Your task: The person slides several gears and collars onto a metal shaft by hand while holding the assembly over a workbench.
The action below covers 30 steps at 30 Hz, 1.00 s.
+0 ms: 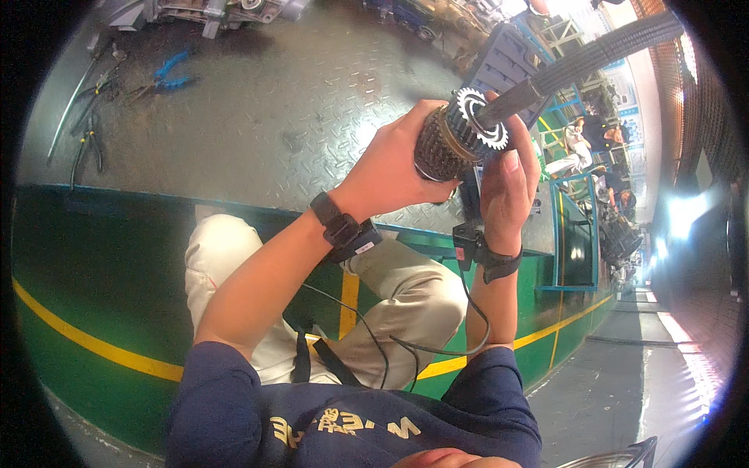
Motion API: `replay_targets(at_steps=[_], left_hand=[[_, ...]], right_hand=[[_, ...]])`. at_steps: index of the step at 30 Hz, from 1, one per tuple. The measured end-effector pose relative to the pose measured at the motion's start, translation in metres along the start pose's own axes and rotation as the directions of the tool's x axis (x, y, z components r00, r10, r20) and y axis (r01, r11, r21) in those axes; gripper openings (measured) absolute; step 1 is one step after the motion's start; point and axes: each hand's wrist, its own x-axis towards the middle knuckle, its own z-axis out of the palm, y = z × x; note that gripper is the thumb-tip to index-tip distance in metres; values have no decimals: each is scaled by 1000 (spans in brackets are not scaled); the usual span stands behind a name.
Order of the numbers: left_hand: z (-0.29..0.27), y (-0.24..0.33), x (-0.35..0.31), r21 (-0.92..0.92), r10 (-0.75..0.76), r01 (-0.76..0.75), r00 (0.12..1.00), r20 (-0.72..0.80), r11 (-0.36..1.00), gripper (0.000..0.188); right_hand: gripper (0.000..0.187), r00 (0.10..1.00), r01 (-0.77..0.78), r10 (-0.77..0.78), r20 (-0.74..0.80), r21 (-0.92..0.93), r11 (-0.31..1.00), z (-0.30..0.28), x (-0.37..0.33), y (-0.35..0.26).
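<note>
A metal gear shaft (447,144) is held up in front of me over the worktable, its toothed rings bunched at the near end. Its long ribbed part (597,61) slants away to the upper right. My left hand (394,165) is closed round the near end of the gears from the left. From the right, my right hand (513,175) grips beside the bright toothed ring (485,117), with the thumb toward me. Some of its fingers are hidden behind the gears.
Beneath is a metal-topped worktable (257,109) with a blue edge. Blue-handled pliers (170,70) and dark hand tools (92,136) lie at left. Metal castings (211,15) stand at the back, and a grey plastic tray (499,62) beyond the gears. Other people (581,144) sit farther right.
</note>
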Motion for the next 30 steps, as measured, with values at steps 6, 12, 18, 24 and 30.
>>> replay_targets(at_steps=[6,12,18,24,30], left_hand=[[1,5,-2,30,-14,13,1000,18,999,87],[11,-5,-1,74,20,-20,1000,-11,997,82],[11,-9,-6,17,-68,68,996,58,998,118],[15,-2,-7,142,104,-118,989,104,983,124],[21,2,-10,22,-41,38,992,117,999,121]], right_hand=[[60,988,92,-48,-149,303,949,24,-6,2],[37,959,90,29,-282,400,912,5,-13,5],[34,904,-163,237,-355,225,961,-28,-26,46],[32,857,-342,363,-365,124,932,-50,-42,95],[32,879,-407,337,-337,-164,898,-52,-42,97]])
